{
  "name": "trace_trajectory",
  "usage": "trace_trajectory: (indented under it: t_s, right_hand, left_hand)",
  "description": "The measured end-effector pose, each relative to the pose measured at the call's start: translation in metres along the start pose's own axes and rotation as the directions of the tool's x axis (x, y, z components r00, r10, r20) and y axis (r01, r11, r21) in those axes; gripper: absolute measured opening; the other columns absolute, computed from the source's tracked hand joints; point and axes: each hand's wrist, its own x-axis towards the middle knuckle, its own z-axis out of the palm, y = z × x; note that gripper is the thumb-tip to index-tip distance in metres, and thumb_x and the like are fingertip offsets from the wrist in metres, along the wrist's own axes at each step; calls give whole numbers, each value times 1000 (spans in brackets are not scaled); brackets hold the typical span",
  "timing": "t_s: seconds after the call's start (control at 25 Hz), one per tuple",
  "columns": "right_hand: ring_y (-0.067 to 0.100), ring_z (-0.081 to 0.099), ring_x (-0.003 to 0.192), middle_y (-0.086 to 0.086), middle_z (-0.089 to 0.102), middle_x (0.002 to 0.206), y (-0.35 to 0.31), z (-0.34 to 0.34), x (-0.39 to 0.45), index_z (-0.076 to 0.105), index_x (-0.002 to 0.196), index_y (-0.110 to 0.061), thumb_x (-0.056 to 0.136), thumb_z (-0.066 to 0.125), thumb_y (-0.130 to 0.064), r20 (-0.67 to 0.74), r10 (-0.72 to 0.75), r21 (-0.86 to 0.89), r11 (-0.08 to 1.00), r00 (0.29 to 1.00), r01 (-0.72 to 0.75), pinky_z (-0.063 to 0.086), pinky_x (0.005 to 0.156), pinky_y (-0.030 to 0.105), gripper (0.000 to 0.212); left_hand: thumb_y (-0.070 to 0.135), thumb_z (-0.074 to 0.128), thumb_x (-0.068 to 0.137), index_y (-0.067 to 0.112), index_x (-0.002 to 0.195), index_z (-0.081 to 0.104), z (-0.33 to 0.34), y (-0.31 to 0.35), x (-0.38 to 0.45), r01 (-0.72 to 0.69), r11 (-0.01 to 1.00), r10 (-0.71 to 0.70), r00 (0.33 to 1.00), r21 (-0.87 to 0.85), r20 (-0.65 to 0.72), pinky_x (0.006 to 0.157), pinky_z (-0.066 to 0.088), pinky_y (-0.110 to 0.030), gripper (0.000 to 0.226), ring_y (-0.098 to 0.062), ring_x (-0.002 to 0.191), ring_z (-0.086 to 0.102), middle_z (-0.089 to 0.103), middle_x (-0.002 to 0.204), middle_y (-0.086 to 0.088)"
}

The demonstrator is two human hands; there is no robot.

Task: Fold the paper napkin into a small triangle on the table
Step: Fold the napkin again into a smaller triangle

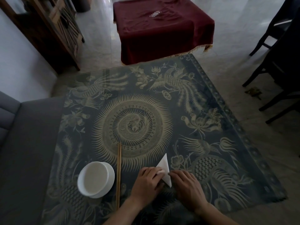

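A white paper napkin [164,164] lies folded into a narrow triangle on the patterned table [211,127], near the front edge. Its long tip points away from me and a second tip points toward me. My left hand [146,182] rests palm down on the napkin's left side, fingertips pressing the paper. My right hand [186,187] lies flat just right of it, fingertips touching the napkin's right edge. The middle of the napkin is hidden under my left fingers.
A white bowl [95,179] stands left of my hands, with a pair of wooden chopsticks [119,176] lying between bowl and napkin. Beyond the table stands a stool draped in dark red cloth [162,28]. Dark chairs [279,54] stand at the right, a wooden cabinet [48,30] at the back left.
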Motion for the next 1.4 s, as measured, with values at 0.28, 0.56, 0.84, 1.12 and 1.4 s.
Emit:
trace_trajectory:
  t_s: [0.28,0.56,0.84,1.12,1.4]
  right_hand:
    - [25,33,140,8,37,152,-13,13,25,43,145,-11,95,36,-39,235,-102,-209,966,967,153,26,111,47,57]
    - [24,7,147,9,18,159,1,21,28,-2,152,-7,101,25,-54,328,-88,-235,957,941,172,11,110,46,74]
    - [22,12,147,8,21,159,3,17,32,26,151,-11,100,31,-56,389,-69,-251,951,918,178,15,111,46,68]
    - [25,19,145,3,24,158,1,13,39,30,151,-19,98,36,-54,419,-140,-216,944,897,248,13,110,50,64]
    - [26,19,144,-4,29,156,20,-2,56,31,150,-23,99,22,-53,408,-16,-275,951,913,139,9,109,59,60]
  left_hand:
    - [32,57,95,19,123,63,-1,-10,-13,-13,999,12,999,39,37,103,36,-32,32,-13,121,53,61,129,2]
    - [33,55,90,15,130,60,-4,-14,-18,-77,993,66,991,94,116,107,39,-38,44,-14,130,48,53,143,-1]
    - [32,55,88,17,130,60,-4,-15,-24,-12,994,-1,993,110,120,104,42,-40,44,-18,128,50,54,142,-3]
    - [28,57,88,18,132,58,-2,-17,-23,11,997,-20,992,72,121,104,42,-36,45,-19,128,49,57,138,-2]
    - [24,56,88,20,135,54,0,-15,-24,55,998,-60,990,43,126,108,37,-36,47,-20,132,43,51,144,1]
